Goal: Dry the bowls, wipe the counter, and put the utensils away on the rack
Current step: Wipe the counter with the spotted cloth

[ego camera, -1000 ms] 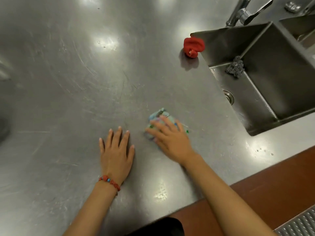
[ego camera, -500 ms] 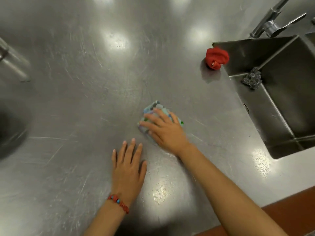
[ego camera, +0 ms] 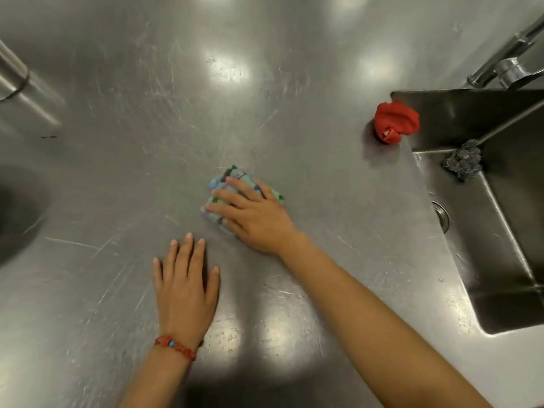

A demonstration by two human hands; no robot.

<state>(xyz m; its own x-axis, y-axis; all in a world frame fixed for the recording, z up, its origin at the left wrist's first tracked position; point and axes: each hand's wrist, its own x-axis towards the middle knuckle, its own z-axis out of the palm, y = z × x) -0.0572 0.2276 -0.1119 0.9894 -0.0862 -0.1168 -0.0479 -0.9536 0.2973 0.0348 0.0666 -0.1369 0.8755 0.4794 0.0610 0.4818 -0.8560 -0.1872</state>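
1. The steel counter [ego camera: 123,178] lies bare and scratched over most of the view — broad open room to the left of and beyond both hands.
2. Its right side ends at the sink [ego camera: 500,260], whose rim runs diagonally from the upper right toward the lower right corner.
3. The right hand [ego camera: 253,213] presses flat on a folded patterned cloth [ego camera: 235,178] in the middle of the counter, well apart from the sink rim; fingers spread and extended over the cloth, not curled around it.
4. The left hand [ego camera: 185,293] lies palm down on bare steel just beside the right hand, on the near side, fingers stretched out and holding nothing. A red beaded bracelet [ego camera: 176,346] circles its wrist.
5. A crumpled red cloth [ego camera: 396,120] sits on the counter at the sink's far corner, touching or nearly touching the rim.
6. A dark steel-wool scrubber [ego camera: 462,163] rests on the divider ledge of the sink; the basin shows a drain [ego camera: 441,216] and is otherwise bare.
7. A tap [ego camera: 506,66] stands behind the sink.
8. At the left edge a blurred metal cylinder [ego camera: 17,83] juts in — what it is cannot be told.
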